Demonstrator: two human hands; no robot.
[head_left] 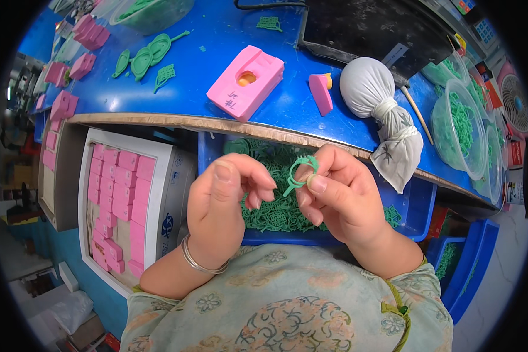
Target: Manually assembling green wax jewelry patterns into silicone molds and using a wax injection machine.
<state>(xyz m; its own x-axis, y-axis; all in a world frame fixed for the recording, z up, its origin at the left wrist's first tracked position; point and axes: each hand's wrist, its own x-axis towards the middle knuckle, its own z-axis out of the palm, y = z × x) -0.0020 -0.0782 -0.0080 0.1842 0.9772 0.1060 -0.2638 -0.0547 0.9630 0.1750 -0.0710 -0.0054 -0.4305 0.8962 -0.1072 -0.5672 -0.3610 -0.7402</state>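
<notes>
A: What is the right hand [340,193] doing?

B: Its thumb and fingers are pinched together on a small green wax ring [301,173], held up in front of the person, above a blue bin [413,208] full of more green pieces.

A: Which way does the ring lie?

B: The hoop sits at the far, upper end by the fingertips, and a short stem runs down from it toward the near left. So the long axis slants from far right to near left, with the stem tip pointing at the left hand [226,205].

A: Does the left hand hold it too?

B: Its fingers are curled in, tips just beside the stem; whether they touch it I cannot tell. A metal bangle [200,262] circles that wrist.

A: And around them?

B: The blue counter [188,88] lies farther off. On it a pink rubber mould block [246,82] with a round hollow stands in the middle, a tied grey cloth pouch [381,111] to its right, and clear bowls [460,126] of green rings at the far right. To the left, a white box [164,176] holds rows of pink blocks.
</notes>
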